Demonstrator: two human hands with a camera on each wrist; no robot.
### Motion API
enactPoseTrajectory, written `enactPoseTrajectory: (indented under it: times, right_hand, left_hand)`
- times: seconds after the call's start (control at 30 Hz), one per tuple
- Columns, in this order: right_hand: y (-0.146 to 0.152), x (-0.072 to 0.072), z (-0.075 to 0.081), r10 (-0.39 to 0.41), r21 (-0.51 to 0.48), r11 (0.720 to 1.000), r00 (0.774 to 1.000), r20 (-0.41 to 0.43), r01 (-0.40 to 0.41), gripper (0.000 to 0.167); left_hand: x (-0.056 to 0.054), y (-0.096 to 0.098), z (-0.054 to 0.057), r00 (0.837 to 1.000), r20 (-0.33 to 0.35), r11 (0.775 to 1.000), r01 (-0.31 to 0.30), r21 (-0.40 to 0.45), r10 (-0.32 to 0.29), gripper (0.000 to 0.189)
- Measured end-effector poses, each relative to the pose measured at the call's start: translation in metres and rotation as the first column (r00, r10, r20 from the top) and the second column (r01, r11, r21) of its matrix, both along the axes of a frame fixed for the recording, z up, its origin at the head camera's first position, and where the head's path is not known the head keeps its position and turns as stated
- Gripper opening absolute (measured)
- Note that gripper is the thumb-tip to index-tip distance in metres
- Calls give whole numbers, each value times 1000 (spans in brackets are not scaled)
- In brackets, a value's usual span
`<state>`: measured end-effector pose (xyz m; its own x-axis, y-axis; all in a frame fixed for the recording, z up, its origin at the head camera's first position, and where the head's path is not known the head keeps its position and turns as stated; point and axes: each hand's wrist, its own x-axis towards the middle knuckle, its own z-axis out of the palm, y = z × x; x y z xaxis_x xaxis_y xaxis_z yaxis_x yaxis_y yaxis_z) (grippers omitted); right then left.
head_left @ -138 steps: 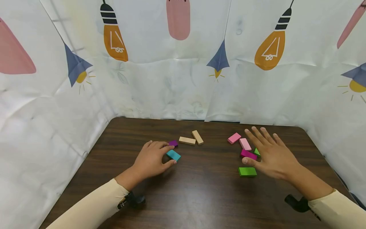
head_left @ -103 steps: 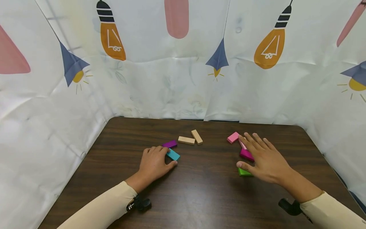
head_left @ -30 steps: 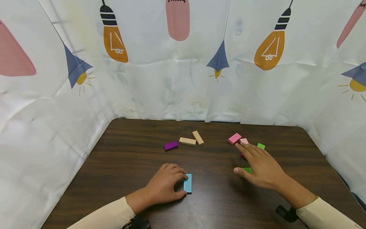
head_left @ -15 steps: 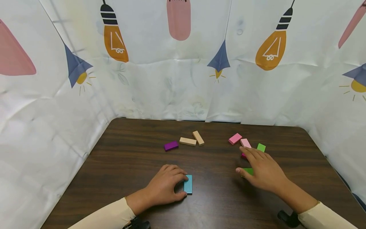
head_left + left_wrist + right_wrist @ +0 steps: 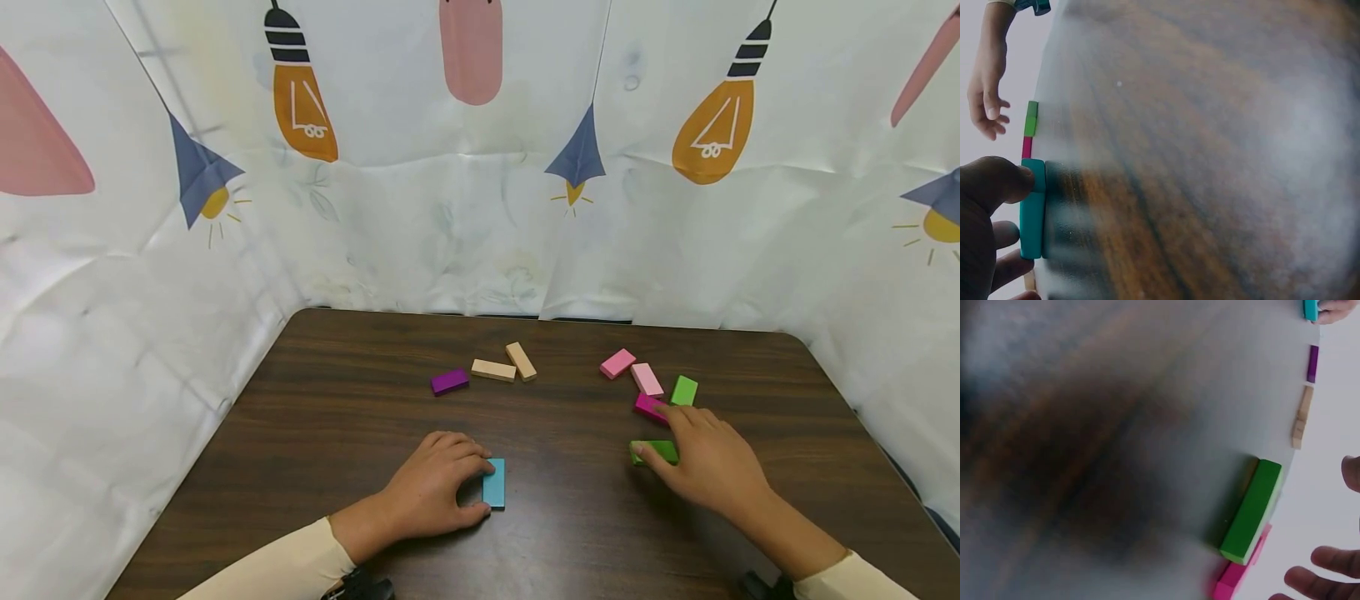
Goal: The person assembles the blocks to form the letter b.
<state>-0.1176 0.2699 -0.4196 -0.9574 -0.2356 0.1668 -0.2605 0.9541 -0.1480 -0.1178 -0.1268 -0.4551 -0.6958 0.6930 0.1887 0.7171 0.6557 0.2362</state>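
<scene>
My left hand (image 5: 433,487) pinches a light-blue rectangular block (image 5: 493,484) between thumb and fingers, low on the brown table. The left wrist view shows the thumb on the near end of this teal-looking block (image 5: 1033,209), with fingers by its far end. Over the near green block (image 5: 654,452) hovers my right hand (image 5: 712,462), its fingers relaxed and spread. Its thumb overlaps that block in the head view. In the right wrist view the fingertips (image 5: 1319,582) stand apart from the green block (image 5: 1254,512). A magenta block (image 5: 651,407) lies just beyond, partly covered by the fingertips.
Beyond the right hand lie two pink blocks (image 5: 618,363) and a second green block (image 5: 683,390). A purple block (image 5: 450,382) and two light wooden blocks (image 5: 493,370) lie farther back, left of centre. A patterned white curtain (image 5: 465,233) hangs behind the table (image 5: 555,550).
The left hand has drawn the blue block from beside the purple one toward the near side and turned it. The right hand has since shifted nearer and closer over the near green block.
</scene>
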Motion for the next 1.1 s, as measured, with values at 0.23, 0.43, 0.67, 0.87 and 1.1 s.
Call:
enactPoseTrajectory:
  times: [0.23,0.43,0.67,0.87,1.1]
  right_hand:
    - [1,6,-8,-84,-15,996,996,26,85,85]
    - [2,9,-14,-143,-8,990,988,64,144,98]
    - [2,8,-17,-174,-6,985,980,99,175,102]
    - [3,8,-19,-178,-1,984,978,109,179,101]
    - [3,6,-19,-182,-1,983,974,138,184,101]
  left_hand:
    - [0,0,0,1000,6,1000,2,-1,-2,43]
    - [0,-2,-2,1000,-10,1000,10,27,-10,42]
    - [-1,-2,-2,999,-33,999,11,42,-9,39]
    - [0,-2,-1,999,-35,999,11,43,-9,37]
    - [-1,-2,-2,999,-48,999,10,42,-8,36]
